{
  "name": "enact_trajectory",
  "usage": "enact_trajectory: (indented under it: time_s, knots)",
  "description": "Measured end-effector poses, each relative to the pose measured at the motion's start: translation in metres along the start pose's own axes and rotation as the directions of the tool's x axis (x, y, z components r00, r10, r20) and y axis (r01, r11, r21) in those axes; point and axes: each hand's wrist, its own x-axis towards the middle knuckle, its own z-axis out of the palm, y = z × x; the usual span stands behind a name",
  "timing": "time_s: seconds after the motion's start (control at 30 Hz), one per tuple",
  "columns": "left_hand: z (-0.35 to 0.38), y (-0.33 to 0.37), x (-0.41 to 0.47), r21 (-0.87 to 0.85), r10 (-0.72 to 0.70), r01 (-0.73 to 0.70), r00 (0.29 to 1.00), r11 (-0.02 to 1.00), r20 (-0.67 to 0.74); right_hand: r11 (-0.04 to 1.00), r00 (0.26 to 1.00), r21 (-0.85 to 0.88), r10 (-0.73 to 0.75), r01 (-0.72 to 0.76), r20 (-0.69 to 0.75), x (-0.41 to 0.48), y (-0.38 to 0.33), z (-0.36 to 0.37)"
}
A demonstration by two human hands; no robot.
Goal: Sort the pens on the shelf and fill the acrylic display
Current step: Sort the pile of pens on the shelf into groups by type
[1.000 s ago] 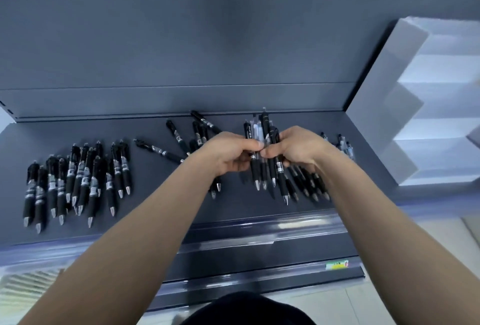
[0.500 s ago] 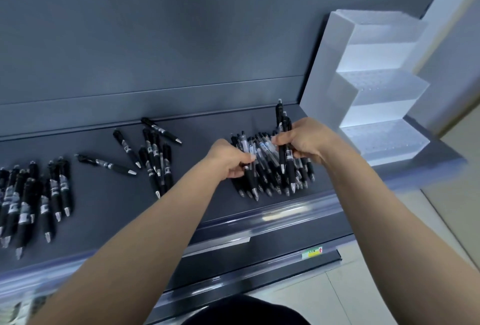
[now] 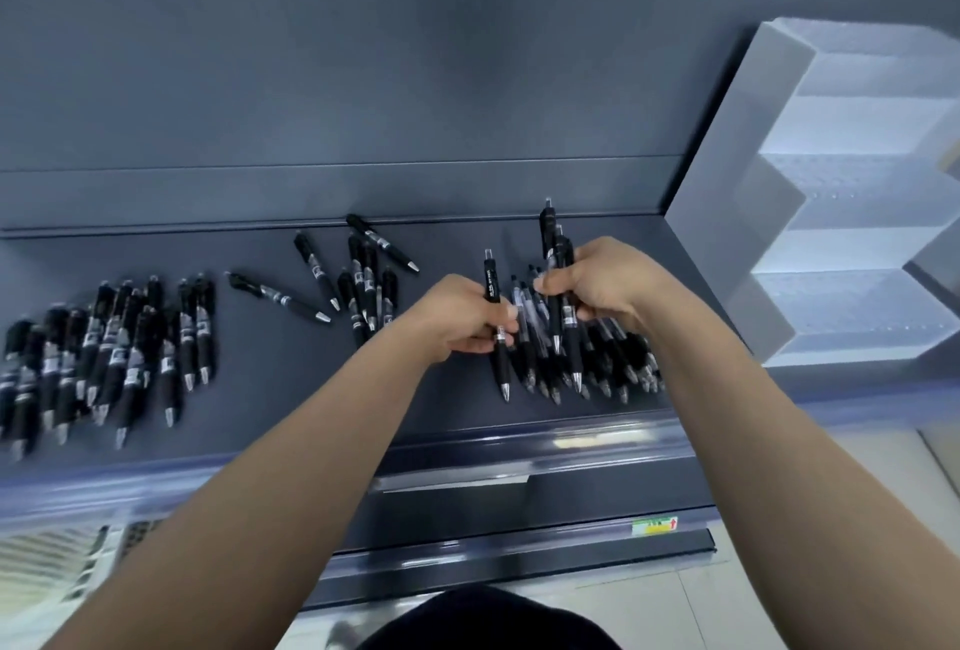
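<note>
While the stepped acrylic display (image 3: pixel 857 254) to the right of my fingers looks unfilled and loose pens (image 3: pixel 358 280) lie scattered left of them on the shelf (image 3: pixel 270 389), my left fingers (image 3: pixel 475 344) grip one black pen (image 3: pixel 492 286) and my right fingers (image 3: pixel 558 283) clutch a small bunch (image 3: pixel 549 234), both held with long axes running away from me, tips nearest me.
</note>
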Motion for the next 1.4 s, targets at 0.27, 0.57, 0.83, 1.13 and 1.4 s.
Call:
enact_trajectory:
  time_s: [0.27, 0.57, 0.83, 1.13, 1.4]
  knots:
    - [-0.033, -0.004, -0.015, -0.109, 0.033, -0.03, 0.999, 0.994, 0.025, 0.993, 0.993, -0.114, 0.006, 0.008, 0.12, 0.004, -0.019, 0.031]
    - [-0.097, -0.02, -0.039, -0.291, 0.072, -0.082, 0.996, 0.953, -0.042, 0.973, 0.928, -0.178, -0.076, 0.149, 0.364, 0.009, -0.062, 0.096]
    - [-0.174, -0.047, -0.077, -0.304, -0.012, -0.052, 0.979, 0.951, -0.204, 0.931, 0.846, -0.23, -0.13, 0.283, 0.516, 0.009, -0.105, 0.172]
    - [-0.272, -0.065, -0.127, -0.009, -0.22, 0.257, 0.81, 0.966, -0.544, 0.963, 0.83, -0.117, -0.145, 0.245, 0.539, 0.018, -0.154, 0.266]
    - [-0.294, -0.084, -0.12, 0.125, -0.146, 0.291, 0.752, 0.949, -0.643, 0.971, 0.864, -0.145, -0.097, 0.191, 0.494, 0.028, -0.159, 0.307]
